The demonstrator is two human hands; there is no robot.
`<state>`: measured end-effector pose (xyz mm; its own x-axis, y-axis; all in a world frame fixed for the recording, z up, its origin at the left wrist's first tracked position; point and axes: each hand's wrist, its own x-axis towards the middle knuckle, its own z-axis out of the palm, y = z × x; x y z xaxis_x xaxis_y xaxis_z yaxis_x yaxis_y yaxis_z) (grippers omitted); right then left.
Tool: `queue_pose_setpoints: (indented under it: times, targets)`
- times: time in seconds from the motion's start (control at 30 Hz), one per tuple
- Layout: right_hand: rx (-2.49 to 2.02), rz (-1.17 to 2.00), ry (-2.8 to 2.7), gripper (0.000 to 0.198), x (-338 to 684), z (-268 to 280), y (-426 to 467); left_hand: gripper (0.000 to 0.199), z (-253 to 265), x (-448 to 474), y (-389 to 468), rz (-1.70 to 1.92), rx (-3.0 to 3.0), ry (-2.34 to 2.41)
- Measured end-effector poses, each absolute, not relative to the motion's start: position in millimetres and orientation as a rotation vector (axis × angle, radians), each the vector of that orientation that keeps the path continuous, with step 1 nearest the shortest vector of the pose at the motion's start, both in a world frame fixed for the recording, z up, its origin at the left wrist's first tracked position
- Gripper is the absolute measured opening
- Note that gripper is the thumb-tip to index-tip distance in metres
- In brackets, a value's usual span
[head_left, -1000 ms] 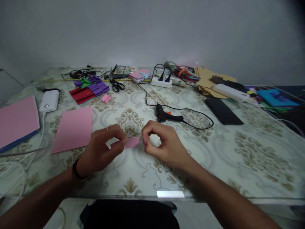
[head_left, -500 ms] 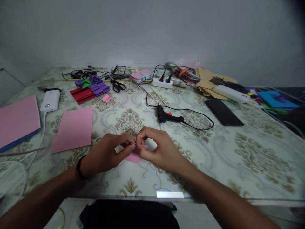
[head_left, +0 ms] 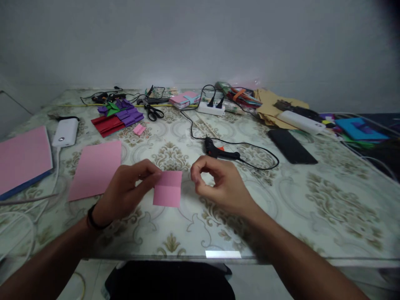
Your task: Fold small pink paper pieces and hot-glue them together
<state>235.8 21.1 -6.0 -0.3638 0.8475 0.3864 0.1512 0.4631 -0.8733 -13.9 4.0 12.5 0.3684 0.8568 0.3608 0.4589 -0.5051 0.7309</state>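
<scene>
Pink paper square (head_left: pixel 167 193): in left hand (head_left: pixel 125 191), pinched between thumb and forefinger at upper left corner. Face turned toward camera, between both hands, over near part of table (head_left: pixel 181 237). Cannot tell if lower edge touching tabletop. Straight crease visible side to side, around mid-height; upper half a shade darker. Nearly flat, both halves showing.

Right hand (head_left: pixel 223 185): apart from square, just off its right edge. Thumb and forefinger curled toward each other, roughly a ring. Nothing visible between tips; cannot tell if fully meeting.

Step in hand, judged from crease and grip: partway through folding, probably checking or turning the piece between creases. Next move, as a judgement: would call for right fingertips on the free right edge, edges lined up evenly, then firm pressure along the fold. Held by one corner only, so likely to swing or flex; steadier with both hands. Likely light, easy to skew.

Nearby: larger pink sheet (head_left: pixel 95 171) flat on table, partly behind left hand in view, contact unclear. Glue gun (head_left: pixel 220 152) lying just beyond right hand, cord looped off to the right. Black phone (head_left: pixel 292 146) farther right. Farther back: small pink piece (head_left: pixel 139 129), red folded paper (head_left: pixel 106 124), scissors (head_left: pixel 153 111).
</scene>
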Motion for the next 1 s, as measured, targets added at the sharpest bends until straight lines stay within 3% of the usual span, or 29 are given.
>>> queue_pose_setpoints:
  times: [0.1,0.27,0.43,0.53,0.87,1.0]
  targets:
    - [-0.817,1.060,-1.717,0.012,235.3,-8.4,22.7,0.021,11.0,-14.6,7.0,1.089,1.987,1.237]
    - [-0.681,1.157,-1.796,0.037,223.1,-14.4,13.1,0.023,7.1,-5.1,9.4,1.081,1.825,1.304]
    - [-0.806,1.414,-1.559,0.012,220.3,-16.3,11.8,0.016,3.4,-1.6,10.2,1.135,1.725,1.321]
    - [-0.924,1.502,-1.595,0.015,219.3,-14.6,14.2,0.013,1.0,-2.1,9.7,1.244,1.768,1.333]
    - [-1.008,1.106,-1.701,0.016,224.8,-11.1,18.1,0.023,-1.1,-1.1,7.5,0.956,1.913,1.141]
    - [-0.917,0.925,-1.851,0.008,227.2,-9.9,17.8,0.016,1.3,3.6,4.5,0.832,2.082,1.131]
